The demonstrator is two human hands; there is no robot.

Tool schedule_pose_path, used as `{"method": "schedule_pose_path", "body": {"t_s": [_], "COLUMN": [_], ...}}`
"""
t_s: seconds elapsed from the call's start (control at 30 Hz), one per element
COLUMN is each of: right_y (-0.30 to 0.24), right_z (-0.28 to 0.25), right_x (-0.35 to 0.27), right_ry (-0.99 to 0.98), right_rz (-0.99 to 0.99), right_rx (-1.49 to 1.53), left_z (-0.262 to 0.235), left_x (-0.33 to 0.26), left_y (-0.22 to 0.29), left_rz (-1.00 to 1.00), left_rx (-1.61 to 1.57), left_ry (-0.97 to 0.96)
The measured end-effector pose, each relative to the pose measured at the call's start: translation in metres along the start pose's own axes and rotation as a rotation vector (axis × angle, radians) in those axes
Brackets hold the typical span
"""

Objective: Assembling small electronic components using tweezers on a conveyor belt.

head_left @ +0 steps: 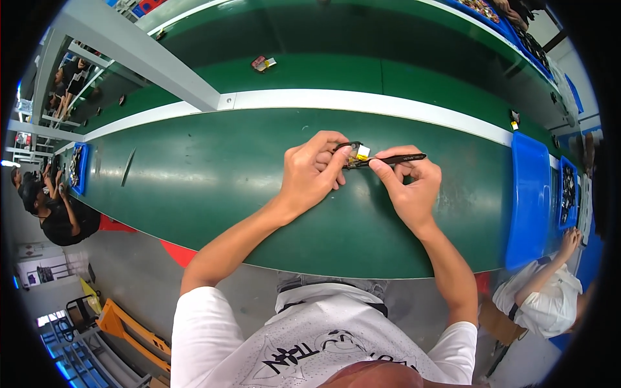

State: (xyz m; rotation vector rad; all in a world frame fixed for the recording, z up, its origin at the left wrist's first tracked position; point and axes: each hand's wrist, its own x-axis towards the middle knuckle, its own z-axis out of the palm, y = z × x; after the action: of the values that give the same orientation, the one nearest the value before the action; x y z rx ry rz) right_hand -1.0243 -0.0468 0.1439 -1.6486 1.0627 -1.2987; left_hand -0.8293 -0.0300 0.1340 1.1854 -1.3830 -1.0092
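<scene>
My left hand (312, 168) is closed around a small black electronic part (337, 148) above the green table. A little battery pack (363, 152), white with yellow tape, sticks out of that part on its right side. Black tweezers (402, 158) are pinched in my right hand (416, 184), lying almost level with their tips pointing left. Those tips reach the underside of the part, next to my left fingertips; whether they grip anything is too small to tell.
Another pair of tweezers (129, 167) lies on the table (213, 168) at left. A blue tray (530, 200) stands at the right end. Beyond the white rail (291, 99), a green conveyor belt (323, 74) carries small parts with batteries (263, 63). Co-workers sit at both sides.
</scene>
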Motion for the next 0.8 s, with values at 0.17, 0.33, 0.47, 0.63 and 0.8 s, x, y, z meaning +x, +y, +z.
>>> {"method": "schedule_pose_path", "body": {"t_s": [0.17,0.33,0.47,0.63,0.8], "right_y": [0.004,0.001,-0.001,-0.003,-0.008], "right_z": [-0.001,-0.004,-0.003,-0.006,-0.006], "right_x": [0.001,0.002,0.003,0.004,0.006], "right_ry": [-0.002,-0.037,0.010,-0.049,-0.049], "right_rz": [0.021,0.152,0.260,0.334,0.379], "right_rx": [-0.049,0.110,0.296,0.334,0.331], "left_z": [0.000,0.003,0.004,0.005,0.003], "left_x": [0.000,-0.001,-0.002,-0.003,-0.001], "left_y": [0.004,0.004,0.002,0.001,0.001], "left_rz": [-0.048,-0.035,-0.024,-0.017,-0.048], "left_rx": [-0.040,-0.069,-0.117,-0.114,-0.136], "left_ry": [0.014,0.001,-0.017,-0.022,-0.021]}}
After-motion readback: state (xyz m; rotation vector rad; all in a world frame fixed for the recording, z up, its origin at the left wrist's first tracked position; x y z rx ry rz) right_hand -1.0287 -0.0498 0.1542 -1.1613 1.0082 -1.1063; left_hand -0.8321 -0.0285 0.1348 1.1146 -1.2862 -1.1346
